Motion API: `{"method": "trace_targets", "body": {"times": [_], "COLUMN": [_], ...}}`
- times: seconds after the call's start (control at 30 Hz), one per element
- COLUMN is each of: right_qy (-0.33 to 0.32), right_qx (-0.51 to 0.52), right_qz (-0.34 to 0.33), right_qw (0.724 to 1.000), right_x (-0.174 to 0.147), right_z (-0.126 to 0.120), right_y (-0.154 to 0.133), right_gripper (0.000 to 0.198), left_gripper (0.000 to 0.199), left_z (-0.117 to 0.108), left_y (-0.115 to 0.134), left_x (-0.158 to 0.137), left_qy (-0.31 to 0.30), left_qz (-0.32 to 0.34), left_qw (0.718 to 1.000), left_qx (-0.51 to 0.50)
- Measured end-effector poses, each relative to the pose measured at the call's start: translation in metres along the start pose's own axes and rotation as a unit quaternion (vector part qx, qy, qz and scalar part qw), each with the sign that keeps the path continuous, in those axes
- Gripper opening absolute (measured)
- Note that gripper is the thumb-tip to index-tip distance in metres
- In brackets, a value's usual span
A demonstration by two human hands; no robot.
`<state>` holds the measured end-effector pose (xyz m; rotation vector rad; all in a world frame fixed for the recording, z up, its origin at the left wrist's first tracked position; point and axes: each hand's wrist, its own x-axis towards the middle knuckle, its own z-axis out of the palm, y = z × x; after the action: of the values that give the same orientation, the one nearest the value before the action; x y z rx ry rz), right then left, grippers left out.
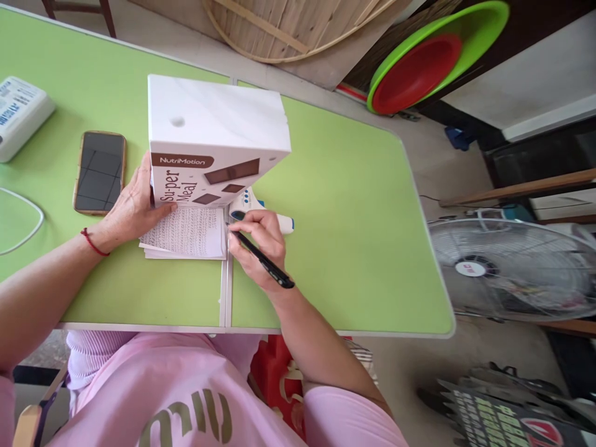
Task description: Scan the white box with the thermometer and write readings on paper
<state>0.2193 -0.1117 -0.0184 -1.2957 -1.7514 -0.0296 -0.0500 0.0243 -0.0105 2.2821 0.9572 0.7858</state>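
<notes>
A white box printed "NutriMotion Su-per Meal" stands on the green table, covering the far part of a stack of handwritten sheets. My left hand grips the box's left side, its thumb across the lower front and its other fingers partly hidden. In my right hand is a black pen, pinched with the tip near the right edge of the sheets. Just beyond that hand lies a white and blue handheld device, which looks like a forehead thermometer, partly hidden by the box and my fingers.
On the left of the green table lie a phone, a white box-like object and a white cable. A large fan stands past the right edge. Green and red basins lean at the back.
</notes>
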Motion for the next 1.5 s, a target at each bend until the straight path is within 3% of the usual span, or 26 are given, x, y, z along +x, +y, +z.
{"method": "trace_targets", "body": {"times": [0.17,0.27,0.57,0.67,0.8,0.9,0.97,1.07,1.17,1.27,1.37,1.43,1.5], "right_qy": [-0.006,-0.042,-0.212,-0.231,-0.170,-0.054,-0.006,-0.044,-0.094,-0.064,0.049,0.110,0.101], "right_qx": [-0.031,-0.048,-0.009,0.008,0.009,-0.079,-0.154,-0.215,-0.214,-0.185,-0.113,-0.011,0.142], "right_qz": [-0.129,-0.170,-0.135,-0.130,-0.114,-0.018,0.058,0.124,0.140,0.162,0.198,0.215,0.222], "right_qw": [0.991,0.983,0.968,0.964,0.979,0.995,0.986,0.968,0.962,0.967,0.972,0.970,0.959], "right_x": [0.006,0.005,-0.002,-0.004,-0.006,-0.005,-0.005,-0.007,-0.011,-0.011,-0.007,-0.004,-0.003], "right_z": [-0.010,-0.010,-0.009,-0.006,-0.006,-0.010,-0.011,-0.008,-0.005,-0.007,-0.014,-0.017,-0.017], "right_y": [-0.006,-0.007,0.005,0.005,0.011,0.026,0.038,0.051,0.060,0.065,0.059,0.045,0.025], "right_gripper": [0.027,0.035,0.012,0.010,0.008,0.018,0.036,0.067,0.064,0.052,0.050,0.045,0.037], "left_gripper": [0.063,0.066,0.077,0.084,0.085,0.082,0.082,0.084,0.087,0.088,0.086,0.083,0.082], "left_z": [-0.001,-0.001,0.000,-0.003,-0.005,-0.006,-0.006,-0.008,-0.009,-0.009,-0.009,-0.010,-0.010], "left_y": [-0.002,-0.004,-0.004,0.001,0.007,0.008,0.009,0.012,0.015,0.017,0.018,0.020,0.021], "left_x": [-0.001,0.000,0.001,-0.001,-0.002,-0.002,-0.001,0.000,0.001,0.001,0.000,0.000,0.001], "left_qy": [0.004,0.005,0.021,0.026,0.036,0.046,0.044,0.032,0.027,0.029,0.036,0.037,0.035], "left_qz": [0.024,0.028,0.009,-0.028,-0.077,-0.087,-0.092,-0.104,-0.111,-0.111,-0.112,-0.113,-0.110], "left_qw": [1.000,0.999,1.000,0.999,0.992,0.988,0.987,0.986,0.984,0.982,0.980,0.978,0.977], "left_qx": [0.011,0.021,0.005,-0.026,-0.098,-0.120,-0.124,-0.130,-0.137,-0.153,-0.161,-0.169,-0.177]}}
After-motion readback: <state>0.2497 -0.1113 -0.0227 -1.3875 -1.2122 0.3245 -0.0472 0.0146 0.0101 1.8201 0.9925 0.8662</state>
